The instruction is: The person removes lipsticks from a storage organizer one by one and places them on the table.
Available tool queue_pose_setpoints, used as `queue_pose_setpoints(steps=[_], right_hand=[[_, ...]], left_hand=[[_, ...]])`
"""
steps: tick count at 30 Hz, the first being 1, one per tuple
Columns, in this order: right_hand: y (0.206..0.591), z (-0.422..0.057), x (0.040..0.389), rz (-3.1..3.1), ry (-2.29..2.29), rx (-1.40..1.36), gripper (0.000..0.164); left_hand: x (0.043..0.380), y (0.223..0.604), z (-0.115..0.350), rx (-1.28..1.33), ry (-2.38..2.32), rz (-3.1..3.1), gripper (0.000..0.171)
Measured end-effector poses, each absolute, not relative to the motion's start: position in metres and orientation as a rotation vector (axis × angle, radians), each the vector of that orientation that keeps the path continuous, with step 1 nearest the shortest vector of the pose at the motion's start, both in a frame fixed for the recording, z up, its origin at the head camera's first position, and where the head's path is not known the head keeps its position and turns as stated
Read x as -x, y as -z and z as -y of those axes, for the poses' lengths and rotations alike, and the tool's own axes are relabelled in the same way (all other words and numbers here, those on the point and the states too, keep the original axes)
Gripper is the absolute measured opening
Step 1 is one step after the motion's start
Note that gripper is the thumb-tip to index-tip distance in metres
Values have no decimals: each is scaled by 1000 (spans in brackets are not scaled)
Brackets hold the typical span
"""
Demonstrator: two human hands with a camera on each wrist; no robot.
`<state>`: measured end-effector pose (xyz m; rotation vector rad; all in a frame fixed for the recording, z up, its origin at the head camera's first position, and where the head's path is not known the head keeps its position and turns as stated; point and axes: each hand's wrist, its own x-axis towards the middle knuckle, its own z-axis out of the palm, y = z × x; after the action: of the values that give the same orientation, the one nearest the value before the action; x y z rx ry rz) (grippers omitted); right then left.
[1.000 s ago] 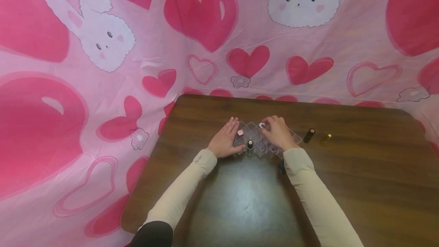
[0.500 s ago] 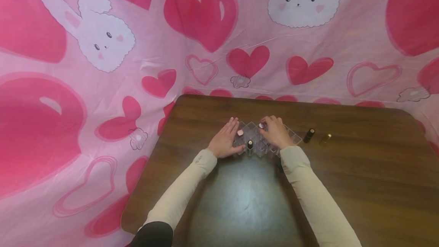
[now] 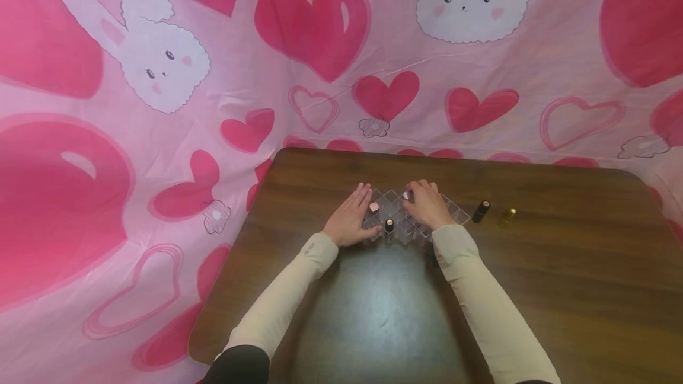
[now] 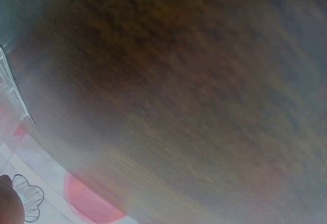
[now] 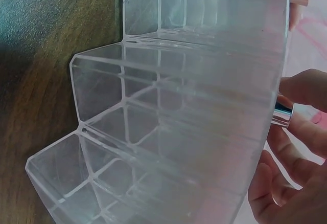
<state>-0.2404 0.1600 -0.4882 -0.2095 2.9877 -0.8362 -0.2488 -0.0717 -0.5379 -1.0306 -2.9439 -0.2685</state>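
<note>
A clear lipstick organizer (image 3: 399, 212) with diamond-shaped compartments stands on the table; its stepped side fills the right wrist view. My left hand (image 3: 349, 215) rests along its left end, fingers straight; only a fingertip (image 4: 10, 203) shows in the left wrist view. At the organizer's back, my right hand (image 3: 428, 203) pinches a silver-topped lipstick (image 5: 282, 115) between thumb and fingers. The lower part of this tube is inside a compartment. A pink-topped lipstick (image 3: 374, 207) and a black lipstick (image 3: 389, 225) stand in compartments on the left side.
To the right, a black lipstick tube (image 3: 481, 211) and a gold tube (image 3: 507, 217) stand on the brown wooden table (image 3: 565, 289). A dark object (image 3: 433, 258) is partly hidden by the right cuff. A pink heart-print cloth (image 3: 341, 117) hangs behind the table.
My right hand and forearm have shifted slightly left, still on the silver-topped lipstick, and the cuff covers more of the dark object. My left hand has stayed in place.
</note>
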Motion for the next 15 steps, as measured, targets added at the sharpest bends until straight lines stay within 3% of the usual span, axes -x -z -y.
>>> queue_pose_setpoints(steps=[15], right_hand=[[490, -159, 243, -2973, 813, 185, 40]], left_hand=[[248, 536, 71, 1026, 257, 2960, 96]])
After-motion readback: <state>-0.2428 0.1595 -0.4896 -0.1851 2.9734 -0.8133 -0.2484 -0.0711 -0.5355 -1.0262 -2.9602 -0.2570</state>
